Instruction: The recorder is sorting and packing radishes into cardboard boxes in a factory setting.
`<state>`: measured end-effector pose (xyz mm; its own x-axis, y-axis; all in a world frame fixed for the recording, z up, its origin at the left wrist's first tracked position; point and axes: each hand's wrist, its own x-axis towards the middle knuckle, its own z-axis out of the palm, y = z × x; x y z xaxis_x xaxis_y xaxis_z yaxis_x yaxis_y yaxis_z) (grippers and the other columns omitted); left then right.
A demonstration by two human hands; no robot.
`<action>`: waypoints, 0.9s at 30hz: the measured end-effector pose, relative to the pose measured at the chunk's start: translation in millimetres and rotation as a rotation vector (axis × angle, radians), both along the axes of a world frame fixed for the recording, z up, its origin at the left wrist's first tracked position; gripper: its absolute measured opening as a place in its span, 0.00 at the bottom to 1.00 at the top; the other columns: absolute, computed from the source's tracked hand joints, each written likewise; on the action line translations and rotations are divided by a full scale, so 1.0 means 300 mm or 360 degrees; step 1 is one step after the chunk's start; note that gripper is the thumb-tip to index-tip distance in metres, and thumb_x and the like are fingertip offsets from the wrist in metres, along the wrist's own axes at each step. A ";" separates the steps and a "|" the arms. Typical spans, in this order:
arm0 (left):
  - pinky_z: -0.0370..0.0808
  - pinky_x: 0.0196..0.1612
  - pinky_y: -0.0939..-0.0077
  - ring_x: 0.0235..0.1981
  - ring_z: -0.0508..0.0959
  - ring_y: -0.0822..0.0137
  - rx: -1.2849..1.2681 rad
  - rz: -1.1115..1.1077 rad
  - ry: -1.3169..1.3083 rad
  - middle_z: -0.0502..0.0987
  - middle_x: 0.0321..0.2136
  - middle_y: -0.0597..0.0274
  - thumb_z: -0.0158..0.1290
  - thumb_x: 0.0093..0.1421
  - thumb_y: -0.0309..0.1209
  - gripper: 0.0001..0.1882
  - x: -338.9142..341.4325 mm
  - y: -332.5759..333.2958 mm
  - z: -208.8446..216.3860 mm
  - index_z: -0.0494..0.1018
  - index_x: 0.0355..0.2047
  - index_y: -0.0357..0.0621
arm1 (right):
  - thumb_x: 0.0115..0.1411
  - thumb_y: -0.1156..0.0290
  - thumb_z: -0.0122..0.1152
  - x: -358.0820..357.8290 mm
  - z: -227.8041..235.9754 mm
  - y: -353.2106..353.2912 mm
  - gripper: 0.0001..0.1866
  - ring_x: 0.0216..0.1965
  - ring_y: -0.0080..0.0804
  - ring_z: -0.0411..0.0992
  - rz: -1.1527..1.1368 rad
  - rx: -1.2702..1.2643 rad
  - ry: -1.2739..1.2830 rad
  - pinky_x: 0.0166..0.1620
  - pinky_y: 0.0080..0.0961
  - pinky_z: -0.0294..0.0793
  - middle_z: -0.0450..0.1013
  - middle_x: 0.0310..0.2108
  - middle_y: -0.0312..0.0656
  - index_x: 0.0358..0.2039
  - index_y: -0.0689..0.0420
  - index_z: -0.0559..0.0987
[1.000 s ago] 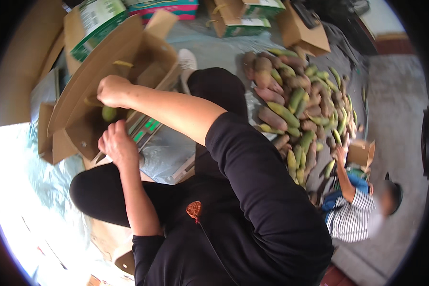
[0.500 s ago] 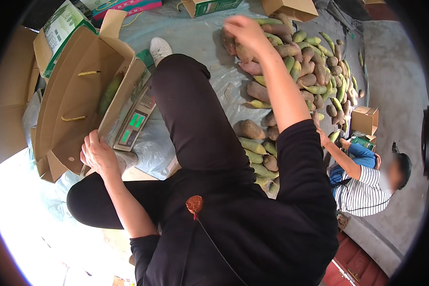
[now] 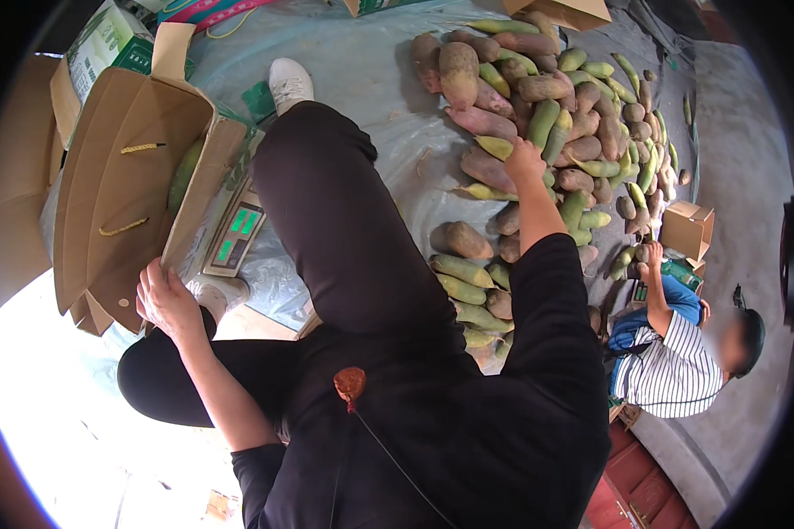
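My left hand (image 3: pixel 168 301) has its fingers bent over the near edge of an open cardboard box (image 3: pixel 106 189) with yellow cord handles. Inside the box, against its right wall, lies a long green radish (image 3: pixel 183 176). The box rests by a scale (image 3: pixel 236 236) with a lit green display. Over the vegetable pile, my right hand (image 3: pixel 525 163) is closed at the lower end of another green radish (image 3: pixel 543 122); its fingertips are partly hidden. Around it lie purplish-brown root vegetables (image 3: pixel 488 167) and a radish with a yellowish tip (image 3: pixel 494 147).
Plastic sheeting (image 3: pixel 388 97) covers the floor between box and pile. My bent leg (image 3: pixel 344 212) and white shoe (image 3: pixel 289 84) lie between them. At right, a person in a striped shirt (image 3: pixel 679 379) reaches toward the pile beside a small carton (image 3: pixel 686 227). More cartons (image 3: pixel 106 53) stand at upper left.
My right hand has come down and right from the pile's far left end to its middle, closing at a green radish. My left hand stays at the box edge. The other person's arm has shifted.
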<state>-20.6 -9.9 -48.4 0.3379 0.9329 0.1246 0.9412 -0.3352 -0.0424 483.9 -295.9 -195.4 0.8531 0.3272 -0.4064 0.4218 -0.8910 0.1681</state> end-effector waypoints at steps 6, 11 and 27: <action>0.61 0.50 0.58 0.45 0.71 0.55 -0.0002 0.0019 -0.0023 0.74 0.39 0.59 0.50 0.52 0.26 0.15 0.009 -0.007 0.020 0.71 0.43 0.46 | 0.56 0.72 0.49 0.041 -0.074 -0.052 0.26 0.62 0.34 0.56 0.0104 -0.0071 -0.0002 0.56 0.46 0.61 0.61 0.59 0.36 0.57 0.45 0.64; 0.62 0.50 0.60 0.43 0.72 0.57 0.0022 -0.0003 -0.0093 0.74 0.35 0.61 0.53 0.48 0.23 0.14 0.034 0.001 0.024 0.73 0.37 0.47 | 0.51 0.70 0.56 0.053 -0.112 -0.100 0.36 0.64 0.35 0.50 0.0012 -0.0218 0.0099 0.56 0.53 0.60 0.53 0.63 0.33 0.61 0.39 0.58; 0.62 0.50 0.62 0.37 0.72 0.59 0.0097 -0.0024 -0.0257 0.73 0.30 0.63 0.50 0.49 0.22 0.10 0.012 -0.002 0.036 0.74 0.31 0.47 | 0.44 0.73 0.65 -0.055 -0.043 -0.008 0.32 0.58 0.35 0.58 0.0200 -0.0454 -0.0191 0.50 0.45 0.66 0.62 0.54 0.34 0.51 0.43 0.65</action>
<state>-17.0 -10.6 -37.5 0.3227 0.9170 0.2344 0.9323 -0.3506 0.0883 467.6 -298.2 -208.3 0.8606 0.3207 -0.3957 0.4877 -0.7430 0.4584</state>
